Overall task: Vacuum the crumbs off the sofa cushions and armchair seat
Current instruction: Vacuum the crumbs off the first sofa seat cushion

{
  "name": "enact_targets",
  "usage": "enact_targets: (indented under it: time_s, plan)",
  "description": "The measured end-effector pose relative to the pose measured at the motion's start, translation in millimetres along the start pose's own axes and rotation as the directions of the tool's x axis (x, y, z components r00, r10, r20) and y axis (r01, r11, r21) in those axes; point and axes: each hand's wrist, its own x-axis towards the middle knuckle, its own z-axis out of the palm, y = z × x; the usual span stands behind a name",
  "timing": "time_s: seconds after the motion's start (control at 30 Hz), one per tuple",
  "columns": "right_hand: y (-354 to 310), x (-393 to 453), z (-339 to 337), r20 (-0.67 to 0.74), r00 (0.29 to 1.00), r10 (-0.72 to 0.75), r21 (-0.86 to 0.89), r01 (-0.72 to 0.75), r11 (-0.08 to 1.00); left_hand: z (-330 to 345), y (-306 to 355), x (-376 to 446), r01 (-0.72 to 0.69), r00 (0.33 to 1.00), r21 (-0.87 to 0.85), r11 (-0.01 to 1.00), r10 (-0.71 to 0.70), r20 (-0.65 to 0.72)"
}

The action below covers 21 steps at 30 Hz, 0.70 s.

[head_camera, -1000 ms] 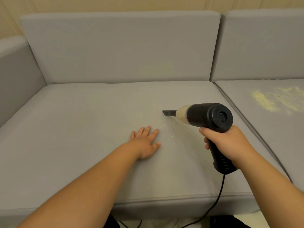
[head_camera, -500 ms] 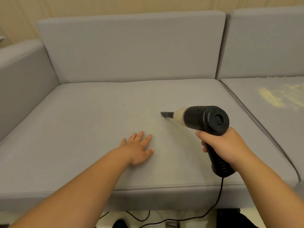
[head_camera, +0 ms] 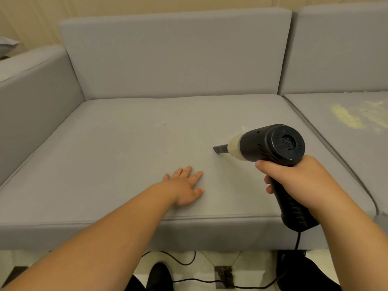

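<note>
My right hand (head_camera: 298,181) grips the handle of a black handheld vacuum (head_camera: 270,145). Its narrow dark nozzle (head_camera: 220,148) touches the grey left seat cushion (head_camera: 130,148) right of centre. A few pale crumbs (head_camera: 243,128) lie just behind the nozzle. My left hand (head_camera: 186,187) rests flat on the same cushion, fingers straight, a little left of and nearer than the nozzle. A thick yellow patch of crumbs (head_camera: 346,116) covers the neighbouring right seat cushion (head_camera: 344,143).
The sofa's left armrest (head_camera: 31,97) and grey back cushions (head_camera: 174,53) bound the seat. The vacuum's black cord (head_camera: 210,281) trails over the tiled floor below the front edge, near a dark shoe (head_camera: 159,276).
The view has pulled back and shifted left, showing the sofa's front edge and floor. The vacuum and both hands keep nearly the same places on the cushion.
</note>
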Motion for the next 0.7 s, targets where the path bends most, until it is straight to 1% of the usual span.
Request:
enact_targets:
  time_s: [0.23,0.37,0.6,0.7]
  plan:
    - [2,-7,-2,0.045,0.999,-0.021,-0.043,0.023,0.999,3,-5,-1,0.005,1.0,0.01,1.0,-0.005,-0.003]
    - [5,-6,1,0.069,0.997,-0.043,-0.038,0.046,0.998,1,-8,-1,0.025,1.0,0.002,1.0,-0.025,-0.01]
    - [9,-1,36,0.118,0.99,-0.078,-0.017,0.08,0.997,-1,-7,-5,0.04,0.999,-0.03,0.999,-0.04,-0.007]
    - [9,2,47,0.114,0.99,-0.083,-0.015,0.085,0.996,-1,-8,-6,0.035,0.999,-0.03,0.999,-0.036,-0.004]
